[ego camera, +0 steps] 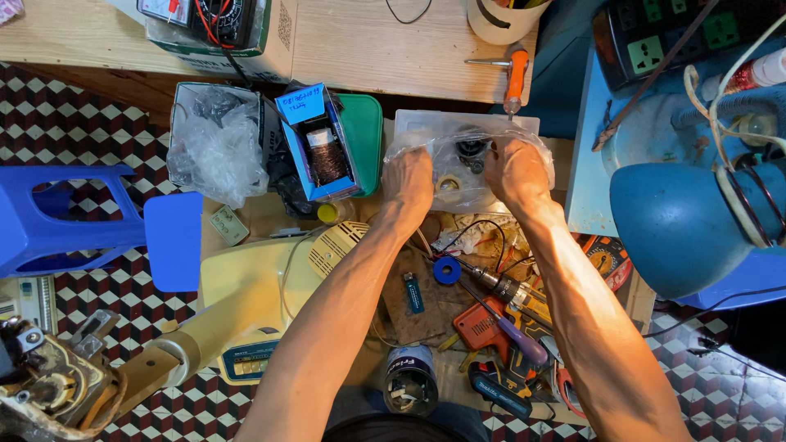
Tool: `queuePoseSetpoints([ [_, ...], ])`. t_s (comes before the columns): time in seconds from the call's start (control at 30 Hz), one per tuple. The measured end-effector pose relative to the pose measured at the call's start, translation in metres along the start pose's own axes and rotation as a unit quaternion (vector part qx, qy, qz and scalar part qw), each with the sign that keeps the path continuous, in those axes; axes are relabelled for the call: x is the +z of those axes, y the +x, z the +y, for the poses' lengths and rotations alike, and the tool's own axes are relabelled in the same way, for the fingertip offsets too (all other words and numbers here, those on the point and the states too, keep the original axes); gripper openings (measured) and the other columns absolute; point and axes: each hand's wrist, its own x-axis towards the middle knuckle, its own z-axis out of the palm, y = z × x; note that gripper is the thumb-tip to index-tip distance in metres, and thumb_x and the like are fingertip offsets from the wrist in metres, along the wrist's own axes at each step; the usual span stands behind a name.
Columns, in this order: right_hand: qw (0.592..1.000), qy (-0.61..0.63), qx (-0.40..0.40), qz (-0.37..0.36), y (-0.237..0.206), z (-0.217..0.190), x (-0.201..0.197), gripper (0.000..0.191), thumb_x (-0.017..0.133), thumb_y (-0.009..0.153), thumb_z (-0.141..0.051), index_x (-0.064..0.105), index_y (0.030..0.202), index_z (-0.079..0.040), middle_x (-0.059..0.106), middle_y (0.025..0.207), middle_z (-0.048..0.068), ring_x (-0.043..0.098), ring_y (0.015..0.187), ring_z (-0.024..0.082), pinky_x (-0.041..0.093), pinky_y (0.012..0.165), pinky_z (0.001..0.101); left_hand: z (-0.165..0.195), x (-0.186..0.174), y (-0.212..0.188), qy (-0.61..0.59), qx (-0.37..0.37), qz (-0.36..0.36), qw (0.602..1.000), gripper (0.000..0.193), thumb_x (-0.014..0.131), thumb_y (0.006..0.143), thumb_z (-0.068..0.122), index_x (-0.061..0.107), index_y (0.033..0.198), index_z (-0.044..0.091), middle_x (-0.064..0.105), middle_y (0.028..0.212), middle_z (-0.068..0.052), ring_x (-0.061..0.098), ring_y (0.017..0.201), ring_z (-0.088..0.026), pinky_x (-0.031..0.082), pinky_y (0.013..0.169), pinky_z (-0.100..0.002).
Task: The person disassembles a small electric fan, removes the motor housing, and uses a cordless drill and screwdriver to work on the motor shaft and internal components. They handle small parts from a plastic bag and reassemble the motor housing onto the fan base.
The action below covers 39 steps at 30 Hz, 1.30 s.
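Observation:
Both my hands are on a clear plastic bag (pixel 458 155) that lies over a white tray (pixel 413 123) just below the wooden table. My left hand (pixel 408 182) grips the bag's left edge. My right hand (pixel 514 170) grips its right side, fingers curled into the plastic. Inside the bag I see a small dark round part (pixel 472 149) and a pale ring-shaped piece (pixel 447 183). My forearms reach up from the bottom of the frame over a cluttered work area.
A blue box with a copper wire spool (pixel 326 151), a green lid (pixel 364 139), a cream fan body (pixel 246 303), a blue tape roll (pixel 447 270), screwdrivers (pixel 512 327), a tin can (pixel 409 378), a blue desk lamp (pixel 688 229), a blue stool (pixel 82 221), an orange screwdriver (pixel 514 78).

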Motion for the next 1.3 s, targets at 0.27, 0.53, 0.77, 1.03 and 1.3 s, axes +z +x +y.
queuePoseSetpoints([
  [0.27,0.991,0.136,-0.003,-0.007,-0.003,0.012,0.012,0.032,0.063,0.089,-0.014,0.067,0.12,-0.007,0.07,0.099,0.022,0.068,0.091,0.039,0.053,0.081,0.0491,0.021,-0.003,0.011,-0.05,0.057,0.036,0.996,0.015,0.058,0.096,0.001,0.064,0.109,-0.004,0.067,0.106,-0.027,0.07,0.092,-0.041,0.059,0.077,-0.05],
  [0.53,0.972,0.231,0.03,-0.008,0.0,0.017,0.021,0.028,0.061,0.093,-0.01,0.068,0.12,-0.006,0.073,0.11,0.019,0.07,0.103,0.036,0.052,0.092,0.0451,0.032,0.006,0.016,-0.171,0.145,0.021,0.974,0.05,0.074,0.084,0.0,0.054,0.13,0.005,0.06,0.122,-0.019,0.067,0.105,-0.038,0.058,0.087,-0.048],
  [0.77,0.956,0.291,0.033,-0.011,-0.006,0.022,0.037,0.043,0.055,0.095,-0.009,0.058,0.137,-0.003,0.063,0.127,0.021,0.057,0.121,0.037,0.043,0.099,0.0478,0.044,0.023,0.041,-0.17,0.112,-0.033,0.978,0.071,0.08,0.077,0.004,0.047,0.139,0.004,0.05,0.138,-0.021,0.058,0.122,-0.041,0.056,0.096,-0.046],
  [1.03,0.813,0.549,0.19,-0.026,-0.015,0.017,0.045,0.037,0.051,0.096,-0.011,0.065,0.129,-0.002,0.072,0.117,0.01,0.065,0.1,0.019,0.053,0.088,0.0323,0.038,0.001,0.02,-0.11,0.176,0.037,0.977,0.068,0.08,0.078,0.011,0.051,0.139,0.001,0.066,0.124,-0.024,0.065,0.111,-0.038,0.057,0.094,-0.047],
  [1.3,0.769,0.604,0.208,0.004,-0.037,0.006,0.051,0.042,0.053,0.096,-0.015,0.064,0.136,-0.008,0.071,0.116,0.008,0.067,0.103,0.018,0.053,0.095,0.0303,0.023,0.002,0.003,-0.278,0.003,-0.052,0.959,0.071,0.053,0.091,0.062,0.062,0.14,0.012,0.075,0.086,-0.017,0.074,0.083,-0.03,0.058,0.084,-0.047],
])
